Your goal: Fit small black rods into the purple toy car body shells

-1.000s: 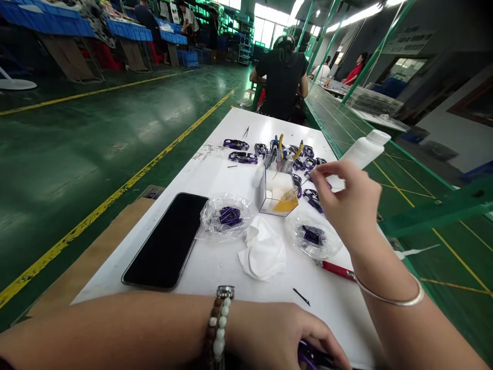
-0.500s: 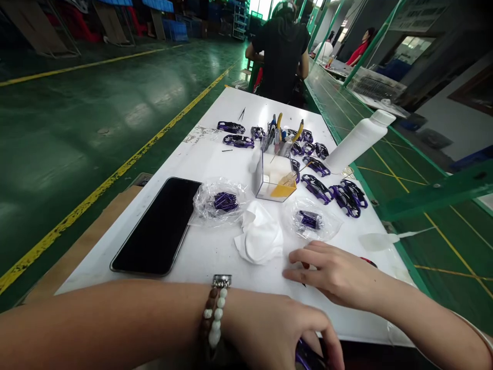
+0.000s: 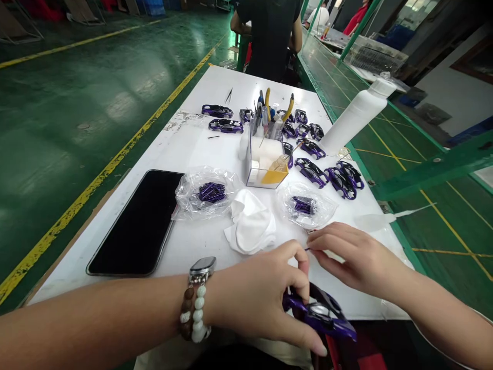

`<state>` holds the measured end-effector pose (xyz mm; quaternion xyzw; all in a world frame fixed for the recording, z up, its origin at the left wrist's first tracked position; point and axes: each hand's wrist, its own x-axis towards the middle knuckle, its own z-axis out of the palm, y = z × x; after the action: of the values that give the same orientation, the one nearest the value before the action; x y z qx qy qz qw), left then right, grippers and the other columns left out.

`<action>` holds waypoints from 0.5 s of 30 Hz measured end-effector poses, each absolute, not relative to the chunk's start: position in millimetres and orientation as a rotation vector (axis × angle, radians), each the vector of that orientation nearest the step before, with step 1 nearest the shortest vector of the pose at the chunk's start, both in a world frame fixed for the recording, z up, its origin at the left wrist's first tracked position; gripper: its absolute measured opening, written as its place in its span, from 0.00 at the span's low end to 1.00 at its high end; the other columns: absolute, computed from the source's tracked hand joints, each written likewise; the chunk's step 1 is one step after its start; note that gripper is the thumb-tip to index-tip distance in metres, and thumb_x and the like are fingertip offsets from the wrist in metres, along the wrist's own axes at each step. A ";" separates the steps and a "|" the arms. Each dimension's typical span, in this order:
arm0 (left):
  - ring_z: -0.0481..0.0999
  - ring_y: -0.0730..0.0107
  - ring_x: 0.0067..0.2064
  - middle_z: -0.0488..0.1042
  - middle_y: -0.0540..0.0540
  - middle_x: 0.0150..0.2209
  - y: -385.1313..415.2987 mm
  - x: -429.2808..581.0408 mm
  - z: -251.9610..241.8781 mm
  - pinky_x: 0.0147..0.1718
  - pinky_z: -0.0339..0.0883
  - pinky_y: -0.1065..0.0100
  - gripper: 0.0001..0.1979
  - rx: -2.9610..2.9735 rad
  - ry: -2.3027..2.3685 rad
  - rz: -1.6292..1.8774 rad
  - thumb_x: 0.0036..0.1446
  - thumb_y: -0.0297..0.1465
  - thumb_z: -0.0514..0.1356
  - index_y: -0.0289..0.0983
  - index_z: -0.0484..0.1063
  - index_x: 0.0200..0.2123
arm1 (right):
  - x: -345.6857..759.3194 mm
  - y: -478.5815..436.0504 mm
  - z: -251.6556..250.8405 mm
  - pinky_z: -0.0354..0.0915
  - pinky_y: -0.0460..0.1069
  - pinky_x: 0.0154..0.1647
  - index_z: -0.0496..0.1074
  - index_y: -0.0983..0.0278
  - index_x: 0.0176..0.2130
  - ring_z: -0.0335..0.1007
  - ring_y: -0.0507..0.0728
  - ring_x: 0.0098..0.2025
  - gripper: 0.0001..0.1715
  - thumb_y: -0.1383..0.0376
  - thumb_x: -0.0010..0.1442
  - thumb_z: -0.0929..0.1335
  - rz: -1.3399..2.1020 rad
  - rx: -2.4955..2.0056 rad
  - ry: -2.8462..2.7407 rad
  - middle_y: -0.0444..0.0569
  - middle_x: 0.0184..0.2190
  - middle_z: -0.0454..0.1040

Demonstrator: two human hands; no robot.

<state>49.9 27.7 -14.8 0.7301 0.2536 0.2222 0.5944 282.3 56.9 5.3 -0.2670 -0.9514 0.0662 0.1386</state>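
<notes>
My left hand (image 3: 262, 295), with a watch and bead bracelets at the wrist, is closed on a purple and black toy car body (image 3: 323, 314) at the table's near edge. My right hand (image 3: 358, 257) is pinched just beyond it, with the tip of a thin purple part (image 3: 307, 249) showing at the fingertips. Most of that part is hidden. Ahead of my right hand lies a clear plastic bag (image 3: 327, 205) with small purple parts (image 3: 304, 204). A crumpled white cloth (image 3: 252, 226) is left of it.
Another bag of purple parts (image 3: 211, 192) lies beside a black phone (image 3: 134, 221). A clear tool box (image 3: 267, 177) stands mid-table, with several car bodies (image 3: 311, 172) around it. A white bottle (image 3: 354, 118) stands right. A person in black (image 3: 271, 41) sits beyond the table.
My left hand has lifted the car body up and forward into fuller view. My right hand's fingers have closed into a pinch, with a thin purple part now showing. The camera view has tilted down.
</notes>
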 end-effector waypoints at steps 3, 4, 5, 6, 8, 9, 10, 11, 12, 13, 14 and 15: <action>0.62 0.83 0.27 0.65 0.50 0.44 30.2 47.4 -8.5 0.29 0.62 0.73 0.18 1.785 0.655 0.487 0.49 0.42 0.72 0.34 0.74 0.30 | 294.6 47.4 17.8 0.75 0.46 0.35 0.68 0.62 0.38 0.77 0.54 0.37 0.05 0.72 0.63 0.68 0.183 -0.965 -2.561 0.48 0.35 0.78; 0.63 0.82 0.27 0.66 0.50 0.42 31.6 47.1 -7.3 0.29 0.62 0.74 0.17 1.799 0.661 0.471 0.50 0.41 0.72 0.34 0.74 0.31 | 298.1 43.4 20.1 0.75 0.45 0.35 0.69 0.62 0.38 0.77 0.53 0.36 0.05 0.71 0.63 0.69 0.186 -1.036 -2.487 0.46 0.35 0.79; 0.64 0.81 0.28 0.67 0.51 0.40 33.1 47.1 -6.6 0.29 0.62 0.74 0.17 1.808 0.662 0.460 0.51 0.41 0.71 0.34 0.73 0.30 | 300.8 38.7 21.0 0.74 0.45 0.35 0.70 0.61 0.37 0.78 0.52 0.35 0.05 0.70 0.62 0.70 0.193 -1.111 -2.400 0.45 0.35 0.79; 0.65 0.79 0.29 0.67 0.52 0.37 34.7 47.3 -6.2 0.29 0.62 0.74 0.16 1.818 0.657 0.445 0.52 0.40 0.71 0.34 0.73 0.30 | 302.7 33.3 20.6 0.74 0.44 0.35 0.72 0.60 0.37 0.78 0.52 0.35 0.05 0.69 0.61 0.72 0.219 -1.180 -2.308 0.43 0.35 0.79; 0.68 0.76 0.31 0.68 0.52 0.34 37.7 47.8 -6.1 0.30 0.63 0.74 0.15 1.849 0.653 0.411 0.54 0.39 0.70 0.34 0.72 0.30 | 303.0 20.1 16.7 0.74 0.43 0.38 0.75 0.59 0.37 0.78 0.52 0.35 0.06 0.69 0.58 0.74 0.303 -1.262 -2.106 0.41 0.34 0.80; 0.69 0.75 0.32 0.69 0.52 0.33 39.0 47.8 -5.9 0.31 0.63 0.74 0.14 1.871 0.659 0.398 0.55 0.38 0.69 0.34 0.72 0.30 | 301.5 12.5 13.9 0.74 0.42 0.40 0.76 0.58 0.37 0.78 0.52 0.36 0.07 0.69 0.57 0.74 0.364 -1.277 -2.026 0.41 0.34 0.80; 0.70 0.74 0.33 0.70 0.51 0.34 40.0 47.6 -5.6 0.31 0.63 0.74 0.14 1.894 0.663 0.377 0.56 0.38 0.69 0.34 0.72 0.30 | 299.0 4.4 11.0 0.75 0.42 0.40 0.76 0.58 0.36 0.78 0.51 0.36 0.08 0.71 0.57 0.74 0.426 -1.279 -1.967 0.40 0.34 0.80; 0.71 0.74 0.33 0.71 0.51 0.35 40.8 47.1 -4.9 0.31 0.63 0.73 0.13 1.920 0.664 0.349 0.57 0.38 0.68 0.34 0.73 0.31 | 295.9 -3.9 8.2 0.75 0.41 0.39 0.76 0.58 0.36 0.77 0.51 0.36 0.09 0.72 0.57 0.74 0.494 -1.277 -1.928 0.40 0.34 0.80; 0.71 0.73 0.34 0.71 0.51 0.36 41.4 46.3 -4.1 0.31 0.64 0.73 0.12 1.947 0.660 0.312 0.58 0.38 0.67 0.34 0.73 0.32 | 292.4 -12.2 5.8 0.75 0.40 0.37 0.76 0.58 0.36 0.77 0.51 0.35 0.10 0.73 0.57 0.74 0.562 -1.279 -1.901 0.40 0.34 0.79; 0.72 0.73 0.34 0.71 0.50 0.36 41.8 45.4 -3.0 0.31 0.64 0.72 0.12 1.976 0.657 0.267 0.59 0.38 0.66 0.34 0.73 0.32 | 288.7 -20.2 3.9 0.74 0.40 0.33 0.75 0.58 0.36 0.77 0.50 0.35 0.10 0.73 0.57 0.73 0.618 -1.285 -1.878 0.40 0.34 0.79; 0.72 0.72 0.34 0.71 0.51 0.37 42.1 44.4 -1.9 0.31 0.64 0.72 0.11 2.004 0.647 0.215 0.60 0.37 0.65 0.35 0.73 0.32 | 285.2 -27.5 2.4 0.74 0.39 0.30 0.75 0.58 0.36 0.77 0.50 0.34 0.11 0.74 0.58 0.72 0.659 -1.292 -1.856 0.41 0.34 0.78; 0.71 0.72 0.33 0.71 0.51 0.37 42.2 43.7 -1.0 0.31 0.64 0.71 0.11 2.031 0.635 0.171 0.61 0.37 0.64 0.35 0.72 0.32 | 281.9 -33.9 1.3 0.73 0.40 0.28 0.74 0.58 0.37 0.76 0.51 0.34 0.11 0.75 0.58 0.71 0.671 -1.288 -1.835 0.42 0.34 0.78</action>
<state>43.7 42.2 -1.0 0.8333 0.2604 0.0703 0.4825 281.9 -33.9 1.3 -0.5069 -0.7220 0.2640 0.3900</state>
